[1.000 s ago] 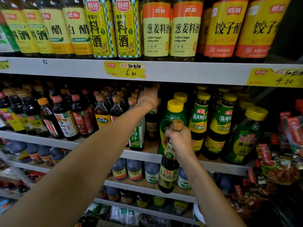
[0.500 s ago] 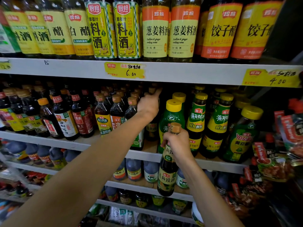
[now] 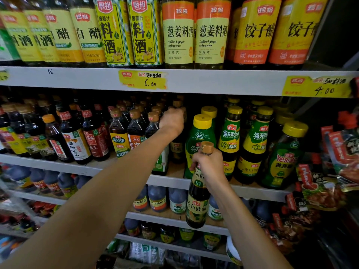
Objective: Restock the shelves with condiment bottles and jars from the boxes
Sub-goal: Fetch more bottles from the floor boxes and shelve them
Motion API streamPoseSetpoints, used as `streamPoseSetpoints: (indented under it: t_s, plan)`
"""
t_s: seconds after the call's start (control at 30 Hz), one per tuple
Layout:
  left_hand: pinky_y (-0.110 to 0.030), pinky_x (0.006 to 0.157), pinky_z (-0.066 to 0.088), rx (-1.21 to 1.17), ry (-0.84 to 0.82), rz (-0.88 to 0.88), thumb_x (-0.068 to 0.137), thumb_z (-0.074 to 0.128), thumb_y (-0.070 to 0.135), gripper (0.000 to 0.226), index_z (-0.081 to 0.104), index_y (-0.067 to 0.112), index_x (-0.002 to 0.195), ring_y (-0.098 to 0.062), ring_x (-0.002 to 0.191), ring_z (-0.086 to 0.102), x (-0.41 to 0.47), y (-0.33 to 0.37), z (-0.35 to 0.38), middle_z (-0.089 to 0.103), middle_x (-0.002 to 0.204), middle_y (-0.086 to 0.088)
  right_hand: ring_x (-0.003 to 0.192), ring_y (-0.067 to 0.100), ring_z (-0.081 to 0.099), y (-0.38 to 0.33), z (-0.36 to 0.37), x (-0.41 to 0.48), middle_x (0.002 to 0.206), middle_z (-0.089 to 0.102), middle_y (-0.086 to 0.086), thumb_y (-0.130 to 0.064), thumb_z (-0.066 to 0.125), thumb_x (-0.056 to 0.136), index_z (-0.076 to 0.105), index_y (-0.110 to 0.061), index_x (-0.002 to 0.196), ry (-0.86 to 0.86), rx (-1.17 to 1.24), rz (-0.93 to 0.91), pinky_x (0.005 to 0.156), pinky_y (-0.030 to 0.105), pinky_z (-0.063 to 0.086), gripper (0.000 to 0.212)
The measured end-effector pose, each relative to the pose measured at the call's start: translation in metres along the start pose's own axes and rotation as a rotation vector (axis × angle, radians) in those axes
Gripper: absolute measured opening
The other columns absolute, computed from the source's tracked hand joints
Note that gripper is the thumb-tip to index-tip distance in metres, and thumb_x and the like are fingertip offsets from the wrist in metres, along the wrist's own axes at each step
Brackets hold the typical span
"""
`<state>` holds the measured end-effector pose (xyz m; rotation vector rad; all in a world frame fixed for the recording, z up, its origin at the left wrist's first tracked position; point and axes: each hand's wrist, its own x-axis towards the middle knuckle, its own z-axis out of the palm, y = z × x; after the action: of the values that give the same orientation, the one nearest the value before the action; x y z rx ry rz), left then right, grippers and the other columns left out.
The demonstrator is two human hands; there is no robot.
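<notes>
My right hand (image 3: 209, 166) grips the neck of a dark soy sauce bottle (image 3: 197, 207) with a tan cap, held upright in front of the middle shelf (image 3: 77, 167). My left hand (image 3: 172, 121) reaches into that shelf with its fingers curled round the neck of a dark shelf bottle (image 3: 176, 150), which stands between the brown-capped bottles and a green squeeze bottle (image 3: 200, 136). The hand hides that bottle's top.
Rows of dark brown-capped bottles (image 3: 134, 131) fill the middle shelf's left, yellow-capped bottles (image 3: 254, 144) its right. Tall yellow-labelled bottles stand on the upper shelf (image 3: 213, 82). Red snack packets (image 3: 342, 152) hang at the right. Lower shelves hold small dark jars (image 3: 157, 199).
My left hand drew back a little from deeper in the shelf and its outstretched fingers curled round a bottle neck. My right hand kept its bottle nearly still.
</notes>
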<state>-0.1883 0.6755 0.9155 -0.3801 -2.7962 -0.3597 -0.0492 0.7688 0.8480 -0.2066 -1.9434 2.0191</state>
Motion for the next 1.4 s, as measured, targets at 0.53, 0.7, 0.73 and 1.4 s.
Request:
streamPoseSetpoints:
  t_s: [0.53,0.7,0.73,1.4]
  plan:
    - [-0.044,0.08,0.054,0.101,0.062,0.12,0.089,0.049,-0.005,0.056,0.055,0.024,0.137,-0.043,0.104,0.064,-0.015,0.003,-0.02,0.063,0.115,-0.023,0.037,0.001,0.045,-0.001,0.002,-0.002,0.04,0.043,-0.008,0.012,0.057,0.069,0.043,-0.008,0.056,-0.017,-0.001,0.012,0.04,0.015,0.039,0.028]
    - [-0.043,0.067,0.053,0.172,0.244,0.245,0.074,0.063,-0.01,0.04,0.065,0.005,0.111,-0.041,0.091,0.066,-0.05,-0.014,-0.036,0.068,0.095,-0.017,0.039,0.01,0.05,-0.01,0.009,0.002,0.042,0.046,-0.006,0.002,0.058,0.062,0.045,-0.012,0.057,-0.03,0.023,0.026,0.05,0.026,0.045,0.019]
    - [-0.044,0.069,0.053,0.174,0.299,0.299,0.071,0.066,-0.01,0.037,0.067,0.002,0.106,-0.04,0.094,0.064,-0.059,-0.024,-0.034,0.068,0.096,-0.017,0.039,0.012,0.051,-0.011,0.011,0.003,0.043,0.046,-0.007,0.004,0.058,0.064,0.045,-0.014,0.056,-0.028,0.033,0.028,0.053,0.029,0.046,0.024]
    - [-0.057,0.116,0.025,0.133,0.32,0.183,0.068,0.084,0.019,0.083,0.041,0.009,0.139,-0.047,0.145,0.021,-0.086,-0.076,0.034,-0.001,0.16,-0.03,0.046,0.022,0.055,-0.029,0.059,0.014,0.048,0.052,0.002,-0.009,0.057,0.06,0.048,-0.012,0.061,-0.021,0.009,-0.048,0.055,0.032,0.048,0.01]
